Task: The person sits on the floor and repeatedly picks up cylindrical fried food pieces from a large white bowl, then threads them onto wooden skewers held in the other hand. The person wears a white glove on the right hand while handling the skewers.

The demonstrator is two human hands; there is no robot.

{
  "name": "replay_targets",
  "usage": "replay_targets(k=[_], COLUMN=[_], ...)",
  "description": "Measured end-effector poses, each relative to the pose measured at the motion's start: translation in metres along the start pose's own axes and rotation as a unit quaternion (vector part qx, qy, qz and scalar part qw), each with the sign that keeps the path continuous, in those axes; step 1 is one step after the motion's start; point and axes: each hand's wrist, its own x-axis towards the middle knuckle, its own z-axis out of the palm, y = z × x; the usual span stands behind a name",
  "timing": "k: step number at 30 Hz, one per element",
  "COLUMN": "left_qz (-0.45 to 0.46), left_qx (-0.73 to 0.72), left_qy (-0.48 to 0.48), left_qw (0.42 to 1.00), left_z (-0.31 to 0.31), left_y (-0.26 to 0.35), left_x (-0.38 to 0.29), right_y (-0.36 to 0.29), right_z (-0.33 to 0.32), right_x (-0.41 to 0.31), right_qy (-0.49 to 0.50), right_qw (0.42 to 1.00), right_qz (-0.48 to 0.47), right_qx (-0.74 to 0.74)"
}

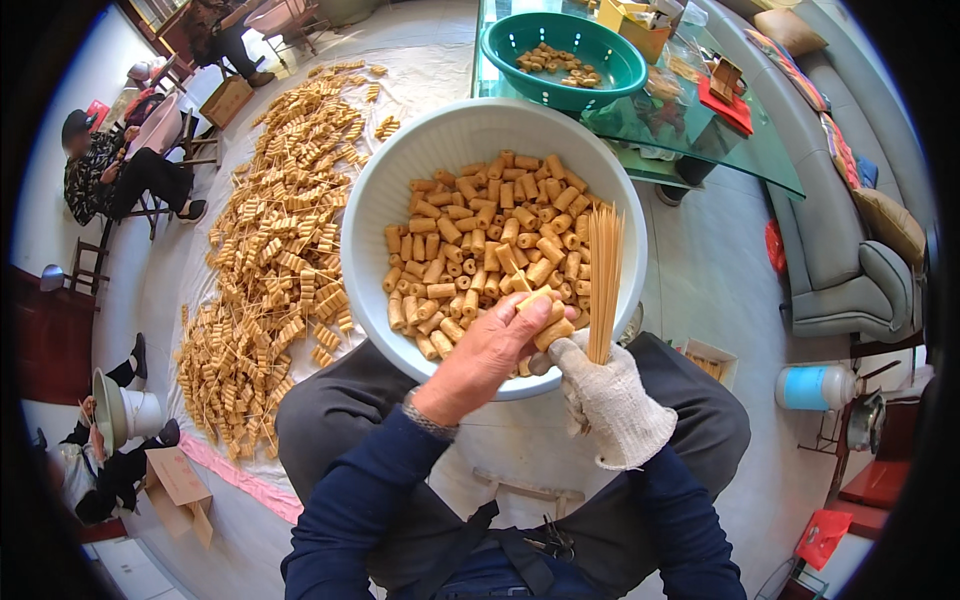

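Observation:
A large white plastic basin [375,180] rests at my lap, holding many short golden-brown hollow food rolls [450,229]. Over its near rim, my bare left hand [491,349] grips a few of these rolls [541,311], with a thin stick's tip showing at their upper end. My right hand [611,397], in a white knitted glove, touches the lowest of them at its fingertips. The same gloved hand holds an upright bundle of thin wooden skewers [604,285] against the basin's right side. The fingers beneath the rolls are partly hidden.
Skewered rolls [277,277] lie heaped on a pale cloth at left. A glass table [757,161] at upper right carries a green basin [510,64] with more rolls. A grey sofa [817,240] stands at right; several people sit at left. An opened cardboard box [176,480] lies lower left.

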Motion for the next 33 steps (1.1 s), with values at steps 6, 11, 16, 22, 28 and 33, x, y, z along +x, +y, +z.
replay_targets(k=[6, 11, 16, 22, 28, 33], left_qz=[0.187, 0.078, 0.086, 0.101, 0.121, 0.144], left_qx=[0.694, 0.765, 0.797, 0.796, 0.778, 0.716], left_qy=[0.250, 0.284, 0.325, 0.330, 0.312, 0.300], left_qw=[0.649, 0.573, 0.502, 0.497, 0.532, 0.613], left_z=[-0.074, -0.086, -0.094, -0.098, -0.092, -0.098], left_y=[0.026, 0.005, -0.005, -0.009, -0.011, -0.011], left_x=[-0.020, -0.020, -0.011, -0.012, -0.010, -0.009], right_y=[-0.004, -0.005, -0.008, -0.005, -0.006, -0.006], right_z=[0.003, 0.010, 0.016, 0.019, 0.020, 0.020], right_x=[-0.002, -0.004, -0.007, -0.006, -0.008, -0.007], right_qy=[-0.009, -0.009, -0.021, -0.012, 0.000, -0.005], right_qw=[0.999, 0.996, 0.991, 0.989, 0.987, 0.986], right_qz=[-0.011, 0.018, 0.040, 0.047, 0.061, 0.057], right_qx=[-0.030, -0.088, -0.124, -0.137, -0.146, -0.156])
